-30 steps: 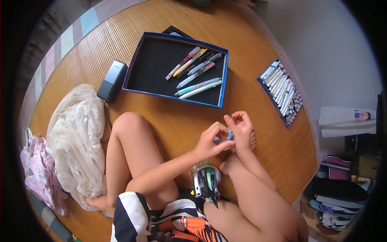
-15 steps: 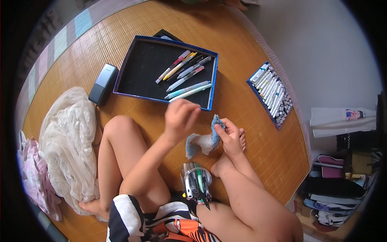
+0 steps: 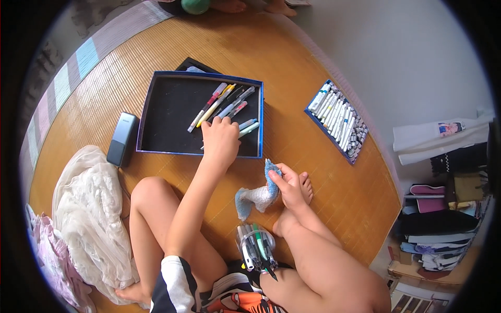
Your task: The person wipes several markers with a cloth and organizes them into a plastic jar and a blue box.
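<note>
My left hand (image 3: 221, 141) reaches down into a blue-edged black box (image 3: 167, 115), fingers curled over the pens at its lower right. Its fingertips are hidden, so I cannot make out what they grip. Pale blue and mint pens (image 3: 248, 128) stick out beside it. More pens, one yellow and cream (image 3: 215, 106), one with a red barrel (image 3: 206, 108), lie just beyond. Near my right foot, my right hand (image 3: 291, 187) pinches a fuzzy blue-and-white cloth (image 3: 255, 197) that droops toward the mat. Between my legs stands a clear cup (image 3: 254, 245) full of pens and markers.
A tray of white markers (image 3: 339, 122) sits to the right on the woven mat (image 3: 292, 73). A grey-blue box-shaped device (image 3: 123, 140) stands left of the black box, above a cream sheer cloth (image 3: 86, 208). Folded clothes (image 3: 438, 229) fill a shelf at far right.
My left hand has moved up and away from me, from the box's near edge onto the pens inside. My right hand still holds the cloth. The whole view has shifted a little.
</note>
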{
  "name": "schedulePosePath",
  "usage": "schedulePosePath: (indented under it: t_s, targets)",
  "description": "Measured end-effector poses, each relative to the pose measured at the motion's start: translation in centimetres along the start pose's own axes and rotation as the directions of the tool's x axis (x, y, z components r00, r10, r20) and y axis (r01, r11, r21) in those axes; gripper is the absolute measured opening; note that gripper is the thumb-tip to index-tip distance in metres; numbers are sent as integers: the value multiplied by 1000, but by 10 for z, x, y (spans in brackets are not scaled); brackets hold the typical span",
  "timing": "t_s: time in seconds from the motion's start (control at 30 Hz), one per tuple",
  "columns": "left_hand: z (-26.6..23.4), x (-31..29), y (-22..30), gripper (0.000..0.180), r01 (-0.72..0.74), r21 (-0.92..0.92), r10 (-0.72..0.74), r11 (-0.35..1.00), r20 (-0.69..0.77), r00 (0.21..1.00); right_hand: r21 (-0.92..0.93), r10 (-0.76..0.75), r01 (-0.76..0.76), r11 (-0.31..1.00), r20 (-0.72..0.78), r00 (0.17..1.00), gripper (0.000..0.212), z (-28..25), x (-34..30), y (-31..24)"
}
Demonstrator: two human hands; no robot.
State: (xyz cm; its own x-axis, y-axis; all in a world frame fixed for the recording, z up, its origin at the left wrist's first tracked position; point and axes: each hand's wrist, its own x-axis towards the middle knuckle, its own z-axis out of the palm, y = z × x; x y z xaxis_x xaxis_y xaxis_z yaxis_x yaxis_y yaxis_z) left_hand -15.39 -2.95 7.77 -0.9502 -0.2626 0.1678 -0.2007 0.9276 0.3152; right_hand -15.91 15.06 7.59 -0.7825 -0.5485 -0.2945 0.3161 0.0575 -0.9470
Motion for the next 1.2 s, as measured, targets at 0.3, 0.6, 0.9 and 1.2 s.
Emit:
schedulePosePath:
  t_s: [0.3, 0.6, 0.9, 1.2]
  targets:
    - [16, 2, -2, 4, -71, 66, 85, 995, -245, 966, 9, -5, 5, 1000, -16, 1000, 10, 0, 10, 0]
    - [14, -11, -5, 13, -39, 131, 62, 991, -177, 982, -37, -164, 162, 986, -50, 985, 11, 1, -5, -10]
    - [-17, -21, -5, 11, -149, -610, 72, 778, -148, 986, -173, -410, 418, 892, 83, 908, 12, 1, -49, -115]
    - [-113, -62, 79, 11, -155, -898, -105, -412, -122, 987, -523, -941, 844, -120, 330, 70, 16, 58, -79, -254]
